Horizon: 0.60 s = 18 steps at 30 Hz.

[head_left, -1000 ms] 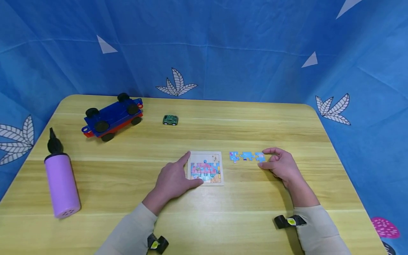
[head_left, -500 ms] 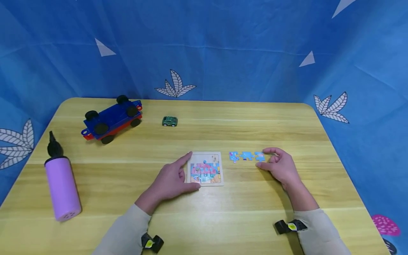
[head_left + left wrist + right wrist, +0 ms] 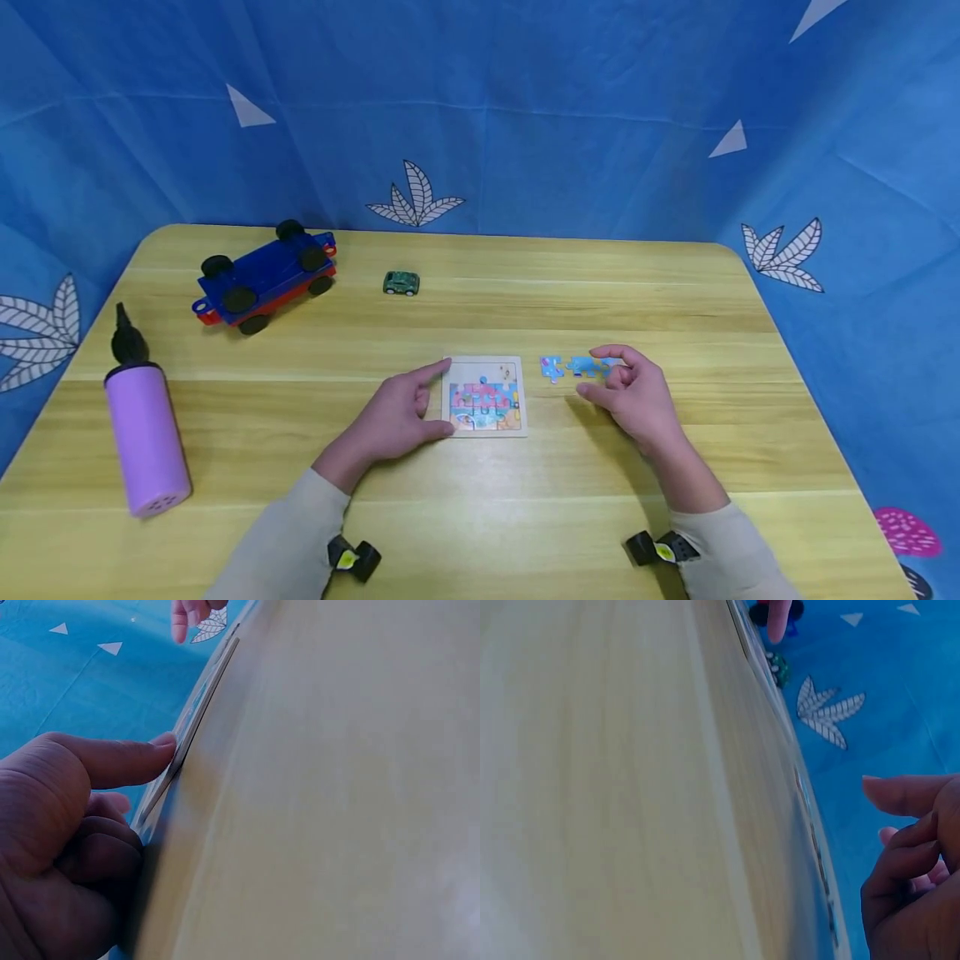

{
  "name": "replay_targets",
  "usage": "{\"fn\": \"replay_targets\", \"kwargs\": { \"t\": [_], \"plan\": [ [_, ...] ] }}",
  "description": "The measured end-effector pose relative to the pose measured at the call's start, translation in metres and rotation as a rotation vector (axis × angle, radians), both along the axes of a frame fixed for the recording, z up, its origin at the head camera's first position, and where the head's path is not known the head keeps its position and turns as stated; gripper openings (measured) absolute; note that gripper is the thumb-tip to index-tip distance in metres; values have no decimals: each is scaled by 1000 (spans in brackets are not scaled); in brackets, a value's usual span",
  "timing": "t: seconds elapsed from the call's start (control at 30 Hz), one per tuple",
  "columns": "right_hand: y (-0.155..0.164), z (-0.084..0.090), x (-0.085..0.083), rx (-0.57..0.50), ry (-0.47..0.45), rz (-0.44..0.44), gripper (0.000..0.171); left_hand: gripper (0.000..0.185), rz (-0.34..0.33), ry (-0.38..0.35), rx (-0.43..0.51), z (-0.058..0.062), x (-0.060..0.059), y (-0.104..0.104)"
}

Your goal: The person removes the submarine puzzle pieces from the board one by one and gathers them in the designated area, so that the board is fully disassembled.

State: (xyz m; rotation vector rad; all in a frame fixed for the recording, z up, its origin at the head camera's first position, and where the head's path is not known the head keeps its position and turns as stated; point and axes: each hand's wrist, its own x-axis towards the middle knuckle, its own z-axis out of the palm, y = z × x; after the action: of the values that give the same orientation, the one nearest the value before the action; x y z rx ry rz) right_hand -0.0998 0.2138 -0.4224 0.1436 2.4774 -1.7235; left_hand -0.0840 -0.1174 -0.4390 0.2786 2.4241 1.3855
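Observation:
A small square puzzle board (image 3: 486,397) lies flat at the middle of the wooden table (image 3: 525,517), partly filled with pink and blue pieces. My left hand (image 3: 401,412) rests at its left side, with the index tip on the top-left corner and the thumb at the bottom-left edge. The left wrist view shows the straight index finger (image 3: 120,759) pressing the thin board (image 3: 199,712). Three loose blue pieces (image 3: 581,367) lie in a row to the board's right. My right hand (image 3: 633,396) hovers over the rightmost one with loosely curled fingers (image 3: 911,862); nothing shows between them.
A blue and red toy truck chassis (image 3: 262,275) stands at the back left, with a small green toy car (image 3: 401,282) to its right. A purple hand pump (image 3: 146,433) lies near the left edge. Blue patterned cloth (image 3: 525,125) walls in the table.
My right hand has shifted left along the row of loose pieces and now covers most of the rightmost one. My left hand has drawn back slightly to the board's left edge.

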Motion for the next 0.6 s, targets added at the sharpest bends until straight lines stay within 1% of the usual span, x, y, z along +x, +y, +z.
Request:
{"fn": "replay_targets", "kwargs": {
  "t": [0.17, 0.33, 0.5, 0.6],
  "plan": [
    [-12, 0, 4, -55, 10, 27, 50, 87, -26, -9, -56, 1, -3, 2],
    [-24, -3, 6, -114, 26, 48, 49, 87, -27, -22, -85, 3, -3, 4],
    [-39, -6, 6, -163, 40, 117, 46, 86, -12, -35, -95, 4, -3, 5],
    [-50, -6, 6, -176, 47, 165, 45, 86, -14, -33, -91, 5, -3, 5]
  ]
}}
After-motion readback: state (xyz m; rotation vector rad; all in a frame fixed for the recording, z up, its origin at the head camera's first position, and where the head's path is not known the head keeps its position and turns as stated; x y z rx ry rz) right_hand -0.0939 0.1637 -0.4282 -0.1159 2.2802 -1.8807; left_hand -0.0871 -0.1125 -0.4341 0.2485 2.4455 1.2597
